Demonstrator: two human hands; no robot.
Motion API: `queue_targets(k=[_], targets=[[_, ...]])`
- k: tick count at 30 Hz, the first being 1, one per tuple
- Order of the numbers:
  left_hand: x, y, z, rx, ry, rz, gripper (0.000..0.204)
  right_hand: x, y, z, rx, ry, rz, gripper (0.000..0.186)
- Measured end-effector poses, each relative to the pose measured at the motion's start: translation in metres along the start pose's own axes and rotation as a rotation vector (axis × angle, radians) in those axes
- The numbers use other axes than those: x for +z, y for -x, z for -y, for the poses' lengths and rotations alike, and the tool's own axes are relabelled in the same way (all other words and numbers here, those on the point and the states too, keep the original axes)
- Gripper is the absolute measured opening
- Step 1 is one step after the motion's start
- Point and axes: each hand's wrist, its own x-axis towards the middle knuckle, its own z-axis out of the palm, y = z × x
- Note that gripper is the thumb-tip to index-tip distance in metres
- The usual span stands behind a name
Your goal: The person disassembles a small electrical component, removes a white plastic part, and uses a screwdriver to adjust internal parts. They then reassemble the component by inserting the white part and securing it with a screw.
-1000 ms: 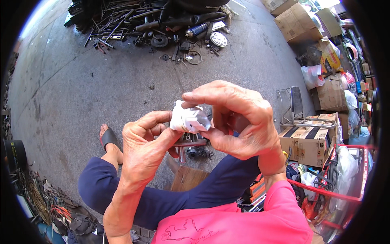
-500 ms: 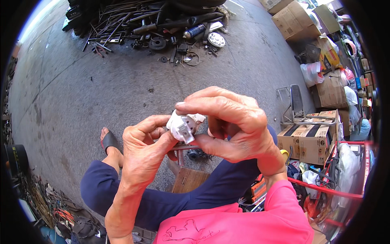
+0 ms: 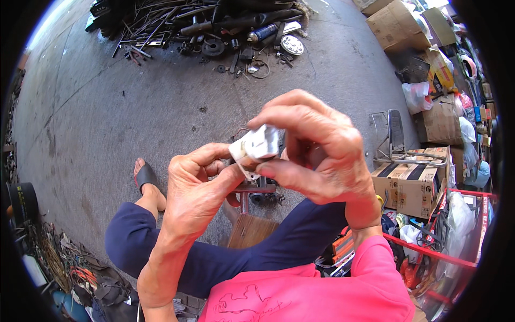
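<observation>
Between my two hands is a small white plastic part [image 3: 256,144] with a squarish socket-like end; its exact kind I cannot make out. My left hand [image 3: 196,185] pinches its left and lower side between thumb and fingers. From the right, my right hand [image 3: 322,147] closes on it, the forefinger on top and the thumb below. Under the part, a metal piece [image 3: 255,188] on an upright post and a wooden block [image 3: 252,229] show between my legs, partly hidden by my hands.
A heap of metal rods and scrap [image 3: 214,32] lies on the concrete floor ahead. Cardboard boxes [image 3: 410,188], a folded metal-framed chair [image 3: 396,131] and a red rack [image 3: 429,252] crowd the right side. Cables and debris [image 3: 70,268] lie at lower left.
The white part has turned, its socket end swinging from facing me toward the upper right. Both hands have shifted slightly, the right one moving up.
</observation>
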Motion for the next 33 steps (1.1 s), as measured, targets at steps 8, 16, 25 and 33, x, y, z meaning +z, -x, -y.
queue_targets(k=[8, 16, 25, 33], targets=[[-0.001, 0.0, 0.005, 0.012, -0.001, 0.005, 0.02, 0.004, 0.002, 0.0, -0.003, 0.06, -0.052, 0.042], [0.001, 0.001, -0.002, 0.021, 0.022, -0.024, 0.018, 0.002, 0.003, 0.013, 0.328, -0.024, -0.11, 0.044], [0.001, 0.003, -0.001, -0.012, 0.063, 0.006, 0.022, 0.016, 0.005, -0.002, 0.129, 0.096, -0.075, 0.042], [0.001, 0.002, 0.001, 0.017, 0.074, -0.052, 0.022, 0.018, 0.004, 0.002, 0.11, 0.139, -0.041, 0.042]])
